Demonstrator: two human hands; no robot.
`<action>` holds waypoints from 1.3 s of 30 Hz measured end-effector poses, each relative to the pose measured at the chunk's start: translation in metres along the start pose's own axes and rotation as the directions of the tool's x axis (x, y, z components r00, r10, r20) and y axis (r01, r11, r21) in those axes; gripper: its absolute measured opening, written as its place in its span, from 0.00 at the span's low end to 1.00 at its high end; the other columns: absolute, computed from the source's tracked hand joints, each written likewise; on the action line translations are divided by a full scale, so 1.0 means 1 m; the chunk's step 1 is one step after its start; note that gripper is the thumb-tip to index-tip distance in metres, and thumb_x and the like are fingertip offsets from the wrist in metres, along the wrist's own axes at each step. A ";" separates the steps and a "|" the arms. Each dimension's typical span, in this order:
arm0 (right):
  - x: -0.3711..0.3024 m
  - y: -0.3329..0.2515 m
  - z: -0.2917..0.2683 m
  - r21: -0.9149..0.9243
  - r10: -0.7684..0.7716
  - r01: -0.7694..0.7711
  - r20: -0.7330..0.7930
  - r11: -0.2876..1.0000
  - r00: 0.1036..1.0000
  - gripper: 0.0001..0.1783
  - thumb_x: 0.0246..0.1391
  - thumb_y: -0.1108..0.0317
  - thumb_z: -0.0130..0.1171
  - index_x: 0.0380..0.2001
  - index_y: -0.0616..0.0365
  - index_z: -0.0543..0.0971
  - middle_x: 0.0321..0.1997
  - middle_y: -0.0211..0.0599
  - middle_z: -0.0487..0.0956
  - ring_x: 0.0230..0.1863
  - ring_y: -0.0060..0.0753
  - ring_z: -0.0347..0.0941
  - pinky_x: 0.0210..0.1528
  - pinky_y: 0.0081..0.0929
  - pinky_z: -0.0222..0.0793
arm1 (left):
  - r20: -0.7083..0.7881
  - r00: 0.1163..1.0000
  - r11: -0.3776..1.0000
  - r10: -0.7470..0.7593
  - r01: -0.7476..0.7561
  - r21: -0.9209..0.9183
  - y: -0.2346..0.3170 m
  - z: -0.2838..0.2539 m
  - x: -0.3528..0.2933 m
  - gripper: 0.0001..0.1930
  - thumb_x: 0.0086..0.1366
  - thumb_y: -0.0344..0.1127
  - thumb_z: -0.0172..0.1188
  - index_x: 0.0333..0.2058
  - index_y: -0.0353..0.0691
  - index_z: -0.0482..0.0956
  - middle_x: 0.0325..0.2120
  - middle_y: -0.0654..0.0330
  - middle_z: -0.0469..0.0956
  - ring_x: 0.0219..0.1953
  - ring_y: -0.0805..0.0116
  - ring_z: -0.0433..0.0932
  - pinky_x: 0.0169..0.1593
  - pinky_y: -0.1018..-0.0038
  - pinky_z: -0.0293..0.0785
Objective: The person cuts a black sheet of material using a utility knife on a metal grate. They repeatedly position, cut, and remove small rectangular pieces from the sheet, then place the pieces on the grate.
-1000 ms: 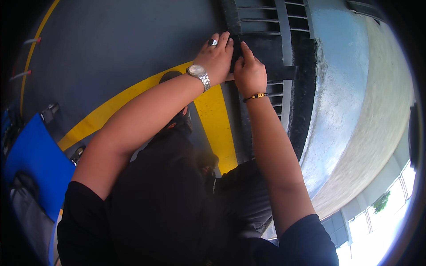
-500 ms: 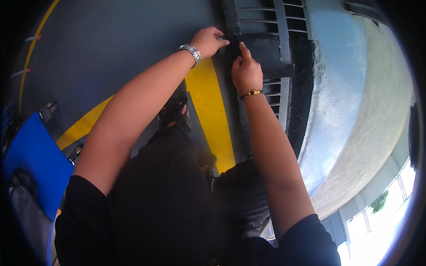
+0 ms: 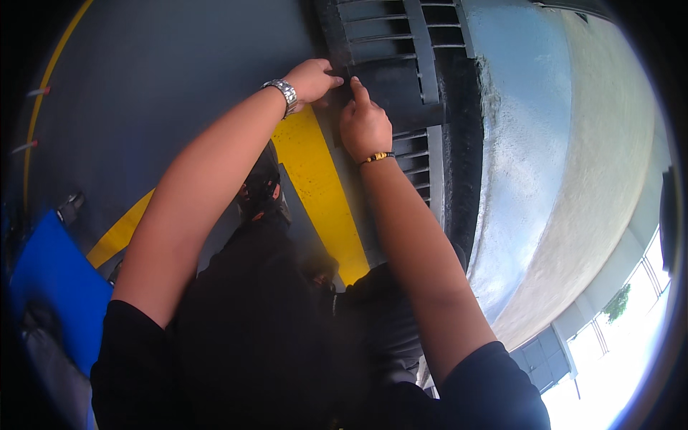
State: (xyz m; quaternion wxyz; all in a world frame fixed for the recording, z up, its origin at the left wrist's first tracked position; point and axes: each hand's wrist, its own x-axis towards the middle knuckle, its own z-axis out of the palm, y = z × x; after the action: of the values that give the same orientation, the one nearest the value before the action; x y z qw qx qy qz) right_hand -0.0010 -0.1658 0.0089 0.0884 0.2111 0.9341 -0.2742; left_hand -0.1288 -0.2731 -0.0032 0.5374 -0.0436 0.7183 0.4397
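Observation:
My left hand [image 3: 308,80], with a silver watch [image 3: 284,96] at its wrist, is at the edge of a dark metal grate [image 3: 423,54]. Its fingers are bent and its thumb points toward the grate's edge; whatever they grip is too small to make out. Close by on the right is my right hand [image 3: 367,130], a beaded bracelet [image 3: 378,157] below it. Its forefinger stretches forward while the other fingers curl in, and what they close on is hidden. Beside that fingertip lies a flat black plate [image 3: 390,87] set among the grate's bars.
A yellow stripe [image 3: 315,186] runs over the grey floor [image 3: 179,64] beside my foot. Along the right of the grate rises a curved, light blue and grey wall [image 3: 530,129]. A blue panel [image 3: 57,279] stands at the lower left.
The grate, floor stripe and both hands appear farther left in the picture, and the hands slightly lower. They stay close together at the same edge. The dark slim thing by my right forefinger no longer shows clearly.

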 end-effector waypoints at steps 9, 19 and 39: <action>0.000 -0.002 0.003 -0.070 0.014 -0.013 0.025 0.997 1.000 0.28 0.56 0.64 0.54 0.62 0.48 0.70 0.30 0.45 0.81 0.29 0.50 0.81 0.33 0.45 0.78 | -0.005 1.000 0.994 -0.029 0.028 -0.108 -0.005 0.004 0.012 0.17 0.70 0.34 0.58 0.49 0.25 0.73 0.49 0.49 0.74 0.51 0.61 0.76 0.42 0.68 0.86; -0.002 -0.010 0.002 -0.061 0.031 -0.030 0.017 0.998 0.999 0.23 0.60 0.64 0.51 0.59 0.45 0.71 0.32 0.47 0.83 0.32 0.56 0.81 0.34 0.48 0.78 | -0.074 0.996 0.996 -0.042 0.037 -0.076 -0.003 0.006 0.004 0.26 0.68 0.37 0.60 0.57 0.23 0.68 0.54 0.44 0.73 0.48 0.59 0.79 0.39 0.71 0.86; -0.004 -0.008 -0.013 -0.052 0.063 -0.060 0.064 0.997 0.996 0.22 0.60 0.65 0.51 0.58 0.43 0.72 0.31 0.51 0.83 0.35 0.57 0.81 0.39 0.50 0.77 | -0.095 0.995 0.999 -0.023 0.019 -0.046 -0.002 0.007 0.003 0.22 0.68 0.38 0.60 0.51 0.25 0.74 0.48 0.49 0.77 0.43 0.61 0.81 0.36 0.71 0.85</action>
State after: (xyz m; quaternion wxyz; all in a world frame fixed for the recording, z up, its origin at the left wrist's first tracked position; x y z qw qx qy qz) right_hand -0.0016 -0.1660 0.0245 0.1325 0.2285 0.9303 -0.2545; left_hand -0.1239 -0.2682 -0.0076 0.5059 -0.0842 0.7327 0.4473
